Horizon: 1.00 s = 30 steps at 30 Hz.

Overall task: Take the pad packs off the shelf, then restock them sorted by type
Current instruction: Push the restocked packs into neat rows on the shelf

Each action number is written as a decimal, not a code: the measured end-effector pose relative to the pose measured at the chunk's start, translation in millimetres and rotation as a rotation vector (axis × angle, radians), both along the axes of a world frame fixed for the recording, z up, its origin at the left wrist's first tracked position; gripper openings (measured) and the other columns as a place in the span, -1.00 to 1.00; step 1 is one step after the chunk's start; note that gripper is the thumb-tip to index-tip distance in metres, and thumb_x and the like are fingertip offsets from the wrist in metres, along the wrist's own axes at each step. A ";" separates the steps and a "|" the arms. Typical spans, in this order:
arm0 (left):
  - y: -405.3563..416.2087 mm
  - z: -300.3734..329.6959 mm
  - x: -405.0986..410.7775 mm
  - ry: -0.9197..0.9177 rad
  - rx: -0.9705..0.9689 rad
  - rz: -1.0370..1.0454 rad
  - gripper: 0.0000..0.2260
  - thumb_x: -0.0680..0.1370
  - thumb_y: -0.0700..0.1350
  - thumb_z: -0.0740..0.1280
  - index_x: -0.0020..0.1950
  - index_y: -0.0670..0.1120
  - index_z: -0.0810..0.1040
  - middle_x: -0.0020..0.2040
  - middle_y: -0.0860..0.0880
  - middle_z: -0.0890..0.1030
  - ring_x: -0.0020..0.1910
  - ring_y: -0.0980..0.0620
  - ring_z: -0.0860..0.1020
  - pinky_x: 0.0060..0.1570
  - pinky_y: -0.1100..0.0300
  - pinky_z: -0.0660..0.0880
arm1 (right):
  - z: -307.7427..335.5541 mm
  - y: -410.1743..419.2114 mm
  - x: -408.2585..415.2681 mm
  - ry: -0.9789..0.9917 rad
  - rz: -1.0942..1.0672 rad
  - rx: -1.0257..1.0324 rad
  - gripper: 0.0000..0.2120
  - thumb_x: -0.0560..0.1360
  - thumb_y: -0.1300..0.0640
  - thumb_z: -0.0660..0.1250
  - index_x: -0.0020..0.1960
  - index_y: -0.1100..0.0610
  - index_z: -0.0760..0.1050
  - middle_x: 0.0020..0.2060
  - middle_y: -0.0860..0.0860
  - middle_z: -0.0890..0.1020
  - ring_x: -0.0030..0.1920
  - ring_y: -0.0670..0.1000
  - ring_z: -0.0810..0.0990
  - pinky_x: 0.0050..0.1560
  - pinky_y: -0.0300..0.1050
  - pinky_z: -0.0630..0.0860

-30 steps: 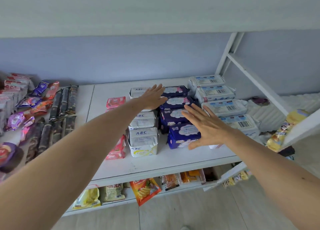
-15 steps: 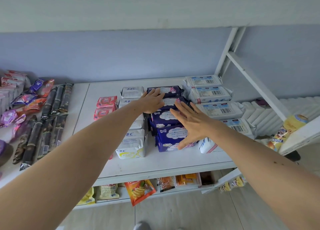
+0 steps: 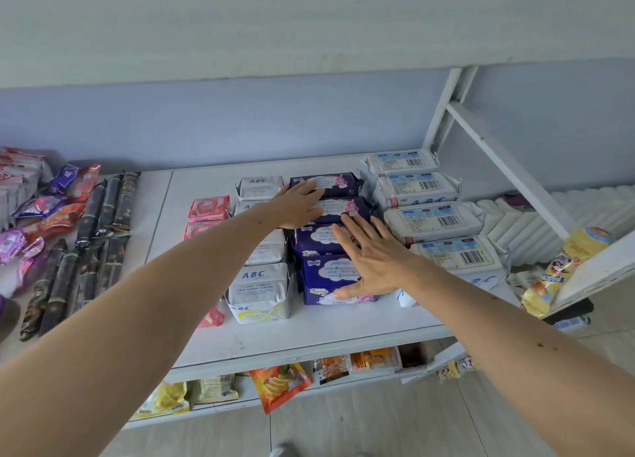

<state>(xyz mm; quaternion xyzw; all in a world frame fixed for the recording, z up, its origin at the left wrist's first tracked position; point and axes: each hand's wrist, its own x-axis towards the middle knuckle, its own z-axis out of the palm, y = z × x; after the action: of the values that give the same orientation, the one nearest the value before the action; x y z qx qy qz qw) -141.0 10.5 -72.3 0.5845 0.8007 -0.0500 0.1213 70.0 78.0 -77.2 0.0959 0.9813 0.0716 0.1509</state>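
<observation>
Pad packs stand in rows on the white shelf (image 3: 309, 336). From left to right there are pink packs (image 3: 208, 208), grey-white ABC packs (image 3: 259, 284), dark blue packs (image 3: 326, 271) and white packs with barcodes (image 3: 433, 221). My left hand (image 3: 299, 204) lies flat with straight fingers across the rear dark blue packs, beside the ABC row. My right hand (image 3: 371, 257) rests flat on the front dark blue packs, thumb near the nearest one. My left forearm hides part of the pink and ABC rows.
Snack bags and dark tubes (image 3: 89, 236) lie on the adjoining shelf at left. A lower shelf holds snack packets (image 3: 280, 384). A white diagonal brace (image 3: 508, 167) stands at right, with a yellow packet (image 3: 563, 271) on a slanted board beyond it.
Both hands have come down onto the dark blue row and settled a little farther back. The view has shifted closer to the shelf.
</observation>
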 end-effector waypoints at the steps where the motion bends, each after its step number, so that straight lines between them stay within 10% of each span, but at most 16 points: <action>1: 1.2 0.5 -1.0 -0.005 -0.004 0.005 -0.50 0.65 0.09 -0.03 0.56 -0.03 -0.03 0.57 -0.03 -0.08 0.54 -0.04 -0.09 0.48 -0.07 -0.15 | -0.3 0.9 -0.1 -0.002 0.001 0.005 0.14 0.31 -0.59 0.01 0.51 0.13 -0.40 0.50 0.17 -0.33 0.50 0.17 -0.33 0.45 0.11 -0.32; 30: -0.3 -5.9 -9.7 -0.030 0.011 -0.001 -0.53 0.65 0.13 -0.08 0.55 0.09 -0.05 0.57 -0.01 -0.15 0.54 -0.04 -0.11 0.49 -0.08 -0.14 | -4.8 8.3 -10.6 0.093 0.315 -0.012 -0.27 0.42 -0.49 -0.06 0.47 -0.33 -0.31 0.53 -0.02 -0.30 0.53 0.09 -0.29 0.47 0.24 -0.25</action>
<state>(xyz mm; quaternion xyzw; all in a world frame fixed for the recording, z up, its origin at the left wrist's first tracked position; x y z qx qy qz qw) -150.7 10.2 -78.2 0.5861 0.7989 -0.0368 0.1298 59.4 86.3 -82.0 -0.0568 0.9905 0.0839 0.0928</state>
